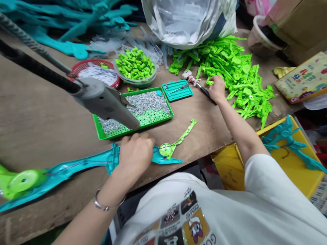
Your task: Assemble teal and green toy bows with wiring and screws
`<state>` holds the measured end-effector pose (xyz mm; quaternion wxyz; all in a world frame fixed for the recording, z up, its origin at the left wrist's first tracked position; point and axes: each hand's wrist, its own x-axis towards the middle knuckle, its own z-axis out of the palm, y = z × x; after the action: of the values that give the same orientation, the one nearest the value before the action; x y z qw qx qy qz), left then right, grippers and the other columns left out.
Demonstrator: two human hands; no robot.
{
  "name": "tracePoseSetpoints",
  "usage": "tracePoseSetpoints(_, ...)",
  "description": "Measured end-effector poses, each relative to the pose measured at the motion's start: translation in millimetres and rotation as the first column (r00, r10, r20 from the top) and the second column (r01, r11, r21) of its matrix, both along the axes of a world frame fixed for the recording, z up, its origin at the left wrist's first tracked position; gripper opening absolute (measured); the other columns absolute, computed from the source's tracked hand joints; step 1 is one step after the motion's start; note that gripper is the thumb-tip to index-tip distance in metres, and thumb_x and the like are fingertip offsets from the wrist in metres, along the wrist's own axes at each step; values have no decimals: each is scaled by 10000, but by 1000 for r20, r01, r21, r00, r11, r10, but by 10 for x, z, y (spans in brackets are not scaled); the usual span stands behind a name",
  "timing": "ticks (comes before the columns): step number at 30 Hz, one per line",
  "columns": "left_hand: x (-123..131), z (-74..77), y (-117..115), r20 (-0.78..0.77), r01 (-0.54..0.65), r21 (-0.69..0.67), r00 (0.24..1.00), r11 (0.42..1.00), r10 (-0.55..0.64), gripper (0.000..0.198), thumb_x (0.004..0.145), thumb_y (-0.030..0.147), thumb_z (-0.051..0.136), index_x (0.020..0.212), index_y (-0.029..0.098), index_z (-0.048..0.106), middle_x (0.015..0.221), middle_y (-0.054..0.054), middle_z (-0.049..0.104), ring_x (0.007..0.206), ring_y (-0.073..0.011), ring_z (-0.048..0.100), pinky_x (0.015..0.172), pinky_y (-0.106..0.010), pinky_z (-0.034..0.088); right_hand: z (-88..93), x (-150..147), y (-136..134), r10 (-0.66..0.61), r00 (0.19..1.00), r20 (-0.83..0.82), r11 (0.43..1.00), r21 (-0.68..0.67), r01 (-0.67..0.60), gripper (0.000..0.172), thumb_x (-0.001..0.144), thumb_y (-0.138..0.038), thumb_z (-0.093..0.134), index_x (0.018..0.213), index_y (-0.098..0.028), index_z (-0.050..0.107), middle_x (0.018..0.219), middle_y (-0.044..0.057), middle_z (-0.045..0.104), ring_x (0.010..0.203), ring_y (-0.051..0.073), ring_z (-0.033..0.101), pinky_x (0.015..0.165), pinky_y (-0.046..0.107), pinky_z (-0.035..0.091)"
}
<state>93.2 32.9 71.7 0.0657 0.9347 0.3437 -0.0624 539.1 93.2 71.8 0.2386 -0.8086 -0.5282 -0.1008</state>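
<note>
– How's the light?
– Even, fairly bright! Left of the left hand [135, 149], the tabletop [51, 136] smears soft!
– That wrist's bracelet [101, 205]?
– Glinting! Beyond the right hand [216, 89], the frame's edge stretches.

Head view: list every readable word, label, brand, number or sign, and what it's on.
"GO": large letters low on the white T-shirt; what follows is cut off or unclear.
"快乐": apparently, on the colourful printed panel at right; its other characters are unclear.
Too small or blurred: small lettering around the T-shirt's pictures, small print on the panel.
No number or brand I can read.
</note>
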Motion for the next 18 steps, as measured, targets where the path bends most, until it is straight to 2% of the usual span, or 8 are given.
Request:
tracePoseSetpoints(2, -64, -3, -9, -11, -15, 2, 1000, 1000, 15, 353, 940, 193, 398, 805, 187, 724, 926, -161, 723, 895, -362, 630, 699, -432, 330, -4, 115, 75, 1, 1000, 15, 1000, 20, -1, 235, 975, -116, 413, 1015, -93, 644, 1127, 192, 662, 1089, 235, 577, 1004, 423, 430)
tracePoseSetpoints(4, -117, -9, -20, -14, -21, 6, 1000, 1000, 21, 344, 937, 196, 404, 800, 197, 719, 927, -155, 721, 909, -364, 633, 709, -434, 334, -9, 71, 154, 58, 998, 32, 998, 1, -58, 215, 959, -106, 433, 1012, -105, 641, 1095, 165, 670, 1070, 236, 579, 1004, 426, 436)
tracePoseSetpoints(8, -187, -34, -30, -13, -8, -2, 1000, 1000, 8, 342, 940, 188, 399, 806, 191, 714, 923, -158, 713, 910, -371, 639, 711, -443, 348, -38, -313, 483, 276, 960, 38, 955, -127, -269, 235, 898, -71, 501, 1058, -152, 653, 1107, 117, 681, 1067, 250, 581, 1009, 418, 456)
tracePoseSetpoints(12, -218, -47, -25, 3, -36, -26, 999, 999, 36, 309, 933, 194, 432, 825, 207, 721, 908, -135, 716, 909, -358, 644, 713, -435, 366, -89, -801, 1056, 428, 903, 32, 882, -231, -410, 288, 950, -94, 471, 1186, -139, 630, 1261, 131, 644, 1205, 257, 539, 1098, 419, 408)
tracePoseSetpoints(14, -222, -44, -23, 6, -46, -40, 999, 998, 47, 315, 936, 195, 430, 824, 213, 724, 904, -127, 717, 897, -353, 645, 704, -432, 372, -127, -1012, 1366, 436, 899, 42, 868, -284, -408, 301, 977, -90, 432, 1222, -91, 608, 1272, 148, 639, 1232, 264, 530, 1123, 445, 384)
tracePoseSetpoints(18, -234, -31, -19, 8, -62, -56, 998, 996, 63, 331, 935, 186, 420, 807, 209, 724, 887, -127, 720, 881, -344, 649, 722, -445, 397, -229, -1293, 1832, 348, 935, 71, 902, -296, -314, 313, 1054, -143, 339, 1188, -6, 587, 1149, 190, 659, 1276, 317, 518, 1134, 568, 344)
